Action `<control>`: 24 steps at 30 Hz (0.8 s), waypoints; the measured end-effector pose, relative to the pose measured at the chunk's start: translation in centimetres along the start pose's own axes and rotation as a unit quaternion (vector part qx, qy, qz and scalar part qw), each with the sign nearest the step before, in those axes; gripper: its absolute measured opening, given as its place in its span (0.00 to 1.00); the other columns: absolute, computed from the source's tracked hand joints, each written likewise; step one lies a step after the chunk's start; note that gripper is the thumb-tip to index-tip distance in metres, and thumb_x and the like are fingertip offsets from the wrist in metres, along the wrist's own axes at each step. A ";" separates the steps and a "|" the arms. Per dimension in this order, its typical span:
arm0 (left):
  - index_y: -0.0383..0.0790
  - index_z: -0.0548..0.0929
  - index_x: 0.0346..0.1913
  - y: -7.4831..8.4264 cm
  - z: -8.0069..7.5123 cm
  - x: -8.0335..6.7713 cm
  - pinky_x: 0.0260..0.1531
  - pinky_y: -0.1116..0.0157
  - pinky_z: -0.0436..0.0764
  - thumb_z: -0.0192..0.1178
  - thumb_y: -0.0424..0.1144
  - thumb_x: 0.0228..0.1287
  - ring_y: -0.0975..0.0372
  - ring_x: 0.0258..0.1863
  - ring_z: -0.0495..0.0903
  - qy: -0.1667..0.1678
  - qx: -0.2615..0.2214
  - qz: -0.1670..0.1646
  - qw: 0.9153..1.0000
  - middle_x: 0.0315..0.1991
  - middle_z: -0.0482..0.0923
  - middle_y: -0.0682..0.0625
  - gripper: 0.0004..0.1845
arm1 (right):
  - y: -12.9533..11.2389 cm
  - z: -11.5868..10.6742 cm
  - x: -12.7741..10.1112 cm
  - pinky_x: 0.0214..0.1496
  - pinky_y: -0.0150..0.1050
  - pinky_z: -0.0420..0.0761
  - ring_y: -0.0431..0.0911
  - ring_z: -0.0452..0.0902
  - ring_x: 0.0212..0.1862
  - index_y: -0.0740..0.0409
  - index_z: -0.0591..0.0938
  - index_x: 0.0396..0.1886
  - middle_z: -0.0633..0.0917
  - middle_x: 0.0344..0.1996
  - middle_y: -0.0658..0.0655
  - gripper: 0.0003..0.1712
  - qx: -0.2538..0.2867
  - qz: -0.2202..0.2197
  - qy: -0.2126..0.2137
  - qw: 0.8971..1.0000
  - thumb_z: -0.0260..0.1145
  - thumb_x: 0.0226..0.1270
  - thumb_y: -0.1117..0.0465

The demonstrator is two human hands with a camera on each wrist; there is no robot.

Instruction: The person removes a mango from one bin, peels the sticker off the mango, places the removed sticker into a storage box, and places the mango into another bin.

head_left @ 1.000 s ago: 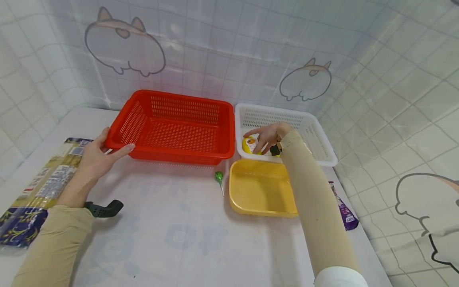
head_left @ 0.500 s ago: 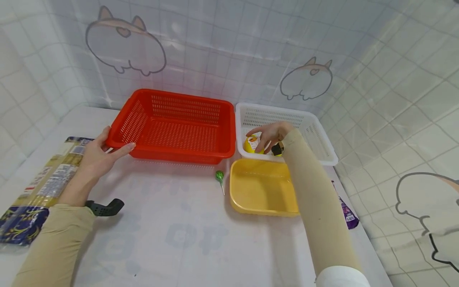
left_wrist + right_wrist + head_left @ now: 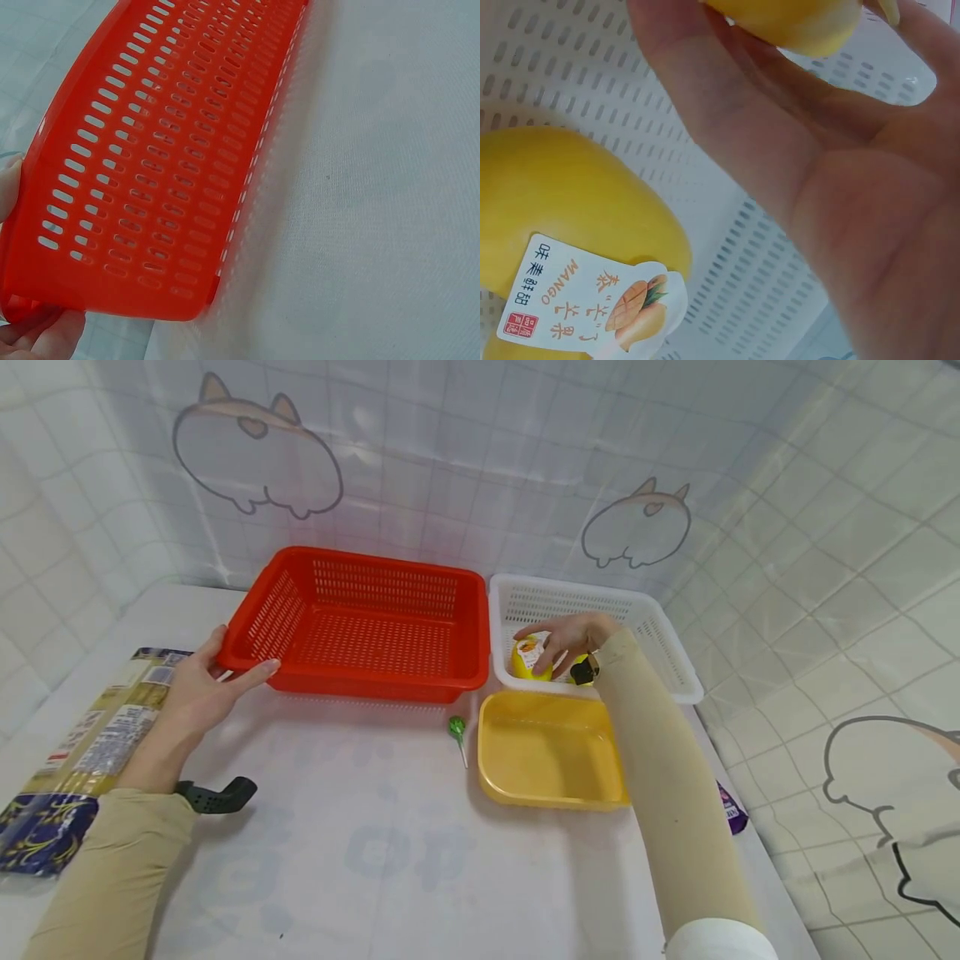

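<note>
Since one second ago, the right hand [image 3: 564,639] has risen a little inside the white basket [image 3: 660,647], and the yellow mango cup [image 3: 529,658] it grasps is now lifted off the basket floor, while before it sat lower near the front wall. In the right wrist view the fingers [image 3: 727,97] curl around this cup at the top of the picture, and a second mango cup [image 3: 570,247] with a printed label lies below on the perforated floor, so the basket holds two such cups. The left hand [image 3: 201,681] did not change place: it grasps the near left corner of the red basket [image 3: 375,627], thumb on the rim and fingers under the edge, as the left wrist view also shows at the corner [image 3: 45,300]. The yellow tray [image 3: 547,752] sits just in front of the white basket, a green lollipop [image 3: 457,727] lies beside it on the table [image 3: 360,860], and a purple packet [image 3: 731,806] is partly hidden behind the right sleeve. I think the grip on the smooth round cup is the weak point; if the fingers hold only its upper part, it may slip and fall back on the other cup. The cup could also hit the basket's front wall if it is carried out too low.
</note>
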State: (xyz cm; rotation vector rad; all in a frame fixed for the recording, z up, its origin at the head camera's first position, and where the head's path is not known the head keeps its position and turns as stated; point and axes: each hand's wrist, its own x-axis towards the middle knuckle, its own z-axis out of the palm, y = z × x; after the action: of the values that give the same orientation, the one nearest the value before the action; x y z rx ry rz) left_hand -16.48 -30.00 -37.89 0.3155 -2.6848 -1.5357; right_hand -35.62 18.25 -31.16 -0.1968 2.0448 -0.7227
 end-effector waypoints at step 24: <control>0.46 0.31 0.79 -0.1 -0.1 0.1 0.45 0.88 0.72 0.61 0.60 0.66 0.42 0.75 0.54 -0.007 -0.006 0.018 1.000 0.81 0.38 0.42 0.57 | 0.5 0.6 -2.0 0.63 0.54 0.80 0.57 0.54 0.73 0.41 0.59 0.79 0.56 0.77 0.57 0.54 0.003 -0.102 0.091 0.991 0.78 0.56 0.64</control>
State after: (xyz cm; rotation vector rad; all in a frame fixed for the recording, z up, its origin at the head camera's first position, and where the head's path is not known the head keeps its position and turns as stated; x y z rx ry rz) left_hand -16.59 -30.16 -37.94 0.2556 -2.6756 -1.5504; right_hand -33.89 19.24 -30.23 -0.3531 2.2169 -0.9001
